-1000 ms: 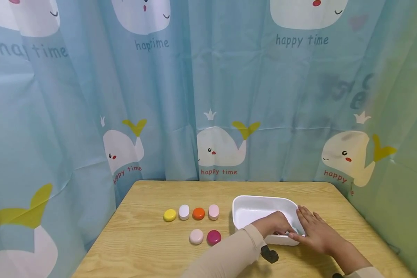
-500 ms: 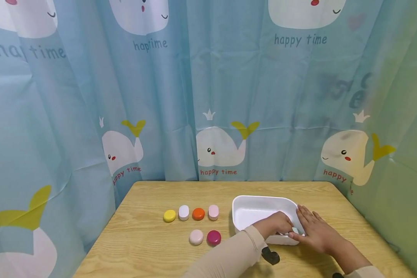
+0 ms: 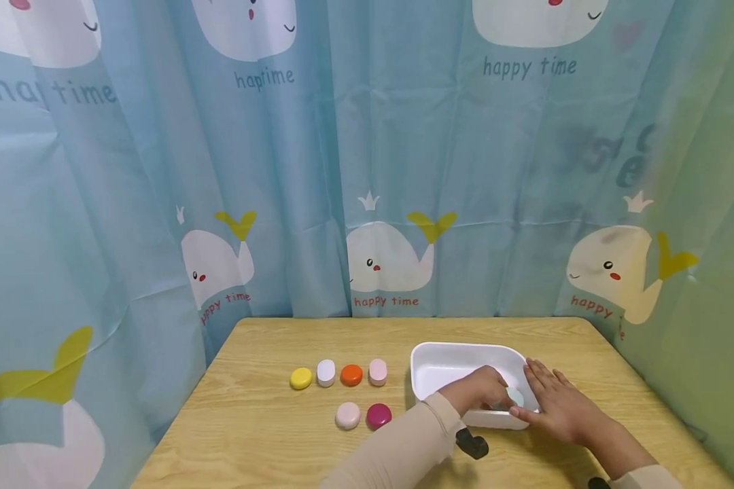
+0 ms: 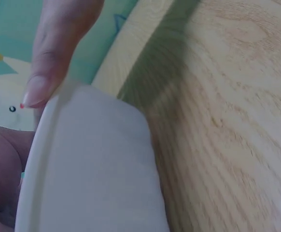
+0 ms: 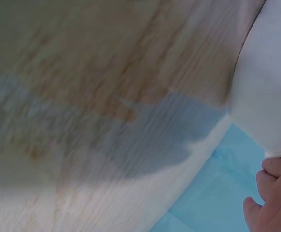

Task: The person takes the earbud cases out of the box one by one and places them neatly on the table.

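Note:
My left hand [image 3: 480,390] reaches down inside a white oblong basin [image 3: 449,348], its fingers curled. At its fingertips is a round, pale mint piece [image 3: 515,396], partly hidden by the hand and near the basin's right end. My right hand [image 3: 563,412] lies against that end from outside, fingers straight along the wall and thumb at the front rim. In the left wrist view a thumb [image 4: 44,87] touches the rim above the basin's outer wall [image 4: 97,164], and curled left fingers [image 4: 3,164] show behind it. The right wrist view has fingers [image 5: 275,193] beside the basin [image 5: 266,82].
Left of the basin several small rounded pieces lie on the wooden table [image 3: 269,441]: yellow [image 3: 301,378], white [image 3: 326,373], orange [image 3: 351,375] and pink [image 3: 378,372] behind, pale pink [image 3: 347,415] and magenta [image 3: 378,416] in front. A whale-print curtain [image 3: 300,170] surrounds the table.
More of the pale mint piece shows beside my left fingertips than a second ago, now as a round face. The left hand has shifted slightly; the right hand keeps its place on the basin.

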A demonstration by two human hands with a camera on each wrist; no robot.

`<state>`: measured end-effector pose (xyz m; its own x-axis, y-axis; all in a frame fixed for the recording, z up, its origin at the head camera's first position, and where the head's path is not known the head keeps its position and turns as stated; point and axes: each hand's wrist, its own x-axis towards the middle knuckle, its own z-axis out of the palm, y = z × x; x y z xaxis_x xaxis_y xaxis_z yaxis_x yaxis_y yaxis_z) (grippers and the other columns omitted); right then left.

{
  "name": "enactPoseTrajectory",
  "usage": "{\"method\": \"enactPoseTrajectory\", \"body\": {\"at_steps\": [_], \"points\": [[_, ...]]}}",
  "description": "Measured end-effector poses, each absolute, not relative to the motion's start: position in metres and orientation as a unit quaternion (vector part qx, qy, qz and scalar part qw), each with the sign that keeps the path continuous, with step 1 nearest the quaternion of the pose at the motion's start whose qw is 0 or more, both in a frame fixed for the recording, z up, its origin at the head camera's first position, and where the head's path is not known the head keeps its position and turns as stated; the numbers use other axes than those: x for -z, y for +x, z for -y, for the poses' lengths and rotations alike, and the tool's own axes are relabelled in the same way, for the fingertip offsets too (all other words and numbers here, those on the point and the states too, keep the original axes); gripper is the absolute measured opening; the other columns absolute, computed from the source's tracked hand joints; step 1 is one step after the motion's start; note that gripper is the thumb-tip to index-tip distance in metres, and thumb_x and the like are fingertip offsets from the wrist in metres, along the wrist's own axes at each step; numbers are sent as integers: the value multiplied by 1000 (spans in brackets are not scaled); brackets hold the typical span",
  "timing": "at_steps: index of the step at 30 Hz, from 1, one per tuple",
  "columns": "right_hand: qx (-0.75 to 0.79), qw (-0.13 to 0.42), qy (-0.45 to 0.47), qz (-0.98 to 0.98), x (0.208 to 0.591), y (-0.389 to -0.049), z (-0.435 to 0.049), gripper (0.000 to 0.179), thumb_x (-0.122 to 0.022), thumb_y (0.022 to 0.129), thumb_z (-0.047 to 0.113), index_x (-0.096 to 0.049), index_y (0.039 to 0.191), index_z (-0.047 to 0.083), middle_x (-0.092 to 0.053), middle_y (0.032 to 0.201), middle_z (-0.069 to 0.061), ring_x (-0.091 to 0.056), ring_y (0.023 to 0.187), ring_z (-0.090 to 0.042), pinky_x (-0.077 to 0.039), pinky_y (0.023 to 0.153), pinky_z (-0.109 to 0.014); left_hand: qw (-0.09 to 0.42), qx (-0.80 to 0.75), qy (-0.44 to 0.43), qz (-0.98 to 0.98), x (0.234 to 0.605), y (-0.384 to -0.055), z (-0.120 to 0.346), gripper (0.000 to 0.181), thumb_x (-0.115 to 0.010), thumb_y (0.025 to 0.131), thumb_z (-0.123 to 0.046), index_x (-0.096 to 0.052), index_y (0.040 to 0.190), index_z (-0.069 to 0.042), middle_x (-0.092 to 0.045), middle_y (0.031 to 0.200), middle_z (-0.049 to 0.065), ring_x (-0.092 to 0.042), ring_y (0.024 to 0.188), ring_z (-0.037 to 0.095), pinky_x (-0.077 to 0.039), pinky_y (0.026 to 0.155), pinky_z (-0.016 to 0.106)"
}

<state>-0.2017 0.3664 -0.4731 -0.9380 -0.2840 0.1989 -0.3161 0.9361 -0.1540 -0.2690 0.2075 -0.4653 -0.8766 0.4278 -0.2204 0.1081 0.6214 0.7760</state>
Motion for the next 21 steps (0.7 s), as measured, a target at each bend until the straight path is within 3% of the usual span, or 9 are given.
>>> {"method": "enactPoseTrajectory", "body": {"at_steps": [9,14,21], "points": [[-94,85,149,981,476,-206,-368,92,-57,91,56,-31,143,-16,-27,150,-32,-24,138,-48,-19,109,-63,226,-532,136,-805,462,-279,-181,24,-76,80,5,-66,100,10,-57,81,5,-61,66,18,-59,62,34],[-98,86,143,981,476,-206,-367,92,-59,90,56,-33,142,-15,-27,150,-31,-24,137,-48,-19,109,-64,224,-572,133,-778,461,-284,-163,12,-74,81,6,-68,91,7,-59,79,7,-61,70,19,-59,64,36],[-104,78,142,981,476,-205,-366,94,-59,90,57,-32,143,-15,-26,151,-31,-23,137,-49,-17,109,-64,229,-611,135,-745,451,-283,-138,10,-74,82,7,-69,90,4,-62,82,6,-62,75,20,-59,65,38]]}}
